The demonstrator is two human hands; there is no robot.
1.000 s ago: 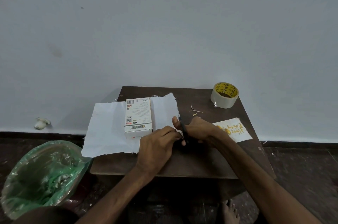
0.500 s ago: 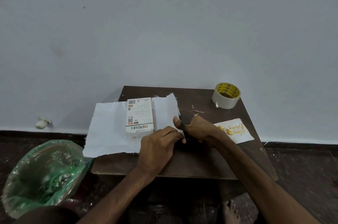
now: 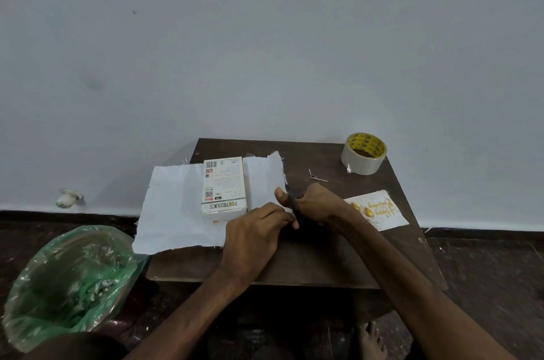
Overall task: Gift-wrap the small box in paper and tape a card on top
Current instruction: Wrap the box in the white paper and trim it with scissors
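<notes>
A small white printed box (image 3: 223,189) lies on a sheet of white paper (image 3: 173,209) spread over the left part of a dark wooden table (image 3: 323,259). My left hand (image 3: 253,239) holds the paper's near right corner, just right of the box. My right hand (image 3: 312,203) grips black scissors (image 3: 293,203), whose blades run along the paper's right edge. A card (image 3: 379,209) with gold lettering lies flat to the right of that hand. A roll of clear tape (image 3: 363,153) with a yellow core stands at the table's far right corner.
A bin lined with a green bag (image 3: 70,280) sits on the floor at the lower left, with paper scraps inside. Thin paper slivers (image 3: 316,177) lie on the table near the tape. A plain wall rises behind the table. A bare foot (image 3: 371,342) shows below.
The view has shifted slightly. Both hands stay at the paper's right edge; the scissors sit a little further along that edge.
</notes>
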